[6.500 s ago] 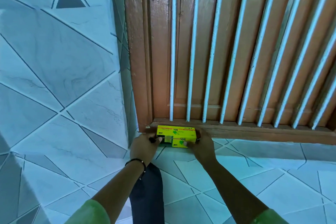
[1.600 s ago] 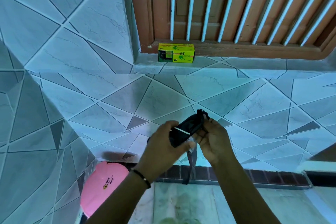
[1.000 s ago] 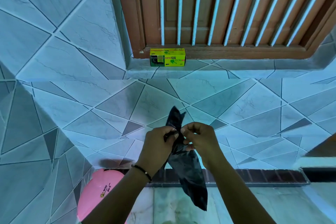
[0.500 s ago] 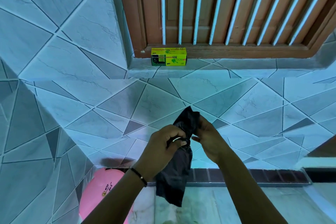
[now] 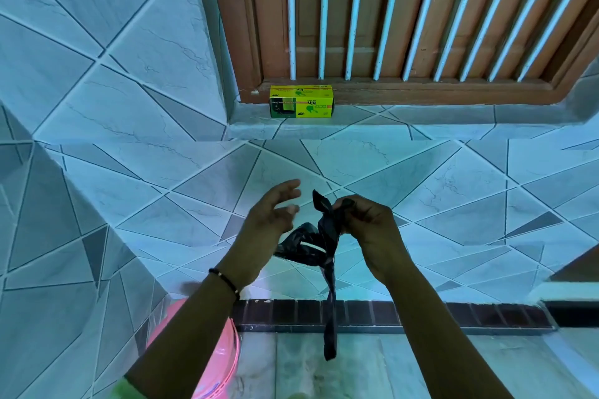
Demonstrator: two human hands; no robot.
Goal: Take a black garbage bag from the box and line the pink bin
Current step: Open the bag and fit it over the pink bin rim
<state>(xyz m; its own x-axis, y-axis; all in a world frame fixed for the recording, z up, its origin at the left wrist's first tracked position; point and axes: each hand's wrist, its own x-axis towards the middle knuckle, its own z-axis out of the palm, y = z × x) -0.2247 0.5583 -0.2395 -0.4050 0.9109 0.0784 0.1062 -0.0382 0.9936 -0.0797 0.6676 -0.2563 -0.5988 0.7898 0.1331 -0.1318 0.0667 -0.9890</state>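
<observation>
Fingertips of the right hand (image 5: 366, 220) pinch the black garbage bag (image 5: 319, 241) near its upper end, just right of frame centre. One corner of the bag sticks up above the pinch; a narrow, twisted tail hangs straight down toward the lower centre, so the long axis runs top to bottom. A crumpled lobe bulges left of the pinch, close under the left hand (image 5: 274, 215). That hand is spread and relaxed, fingers extended toward the upper right and holding nothing; whether its palm touches the lobe cannot be told. A dark bracelet (image 5: 225, 280) circles the left wrist.

Half a second earlier both hands gripped the bag and it hung as a fuller bunch; since then the left hand has let go and the plastic has drawn out into a thin strand.

Pink bin (image 5: 210, 353) sits at the lower left, largely hidden behind the left forearm and cut off by the bottom edge. Yellow-green box (image 5: 301, 101) lies on the tiled sill (image 5: 405, 126) in the upper middle, below the barred wooden window (image 5: 405, 19).
</observation>
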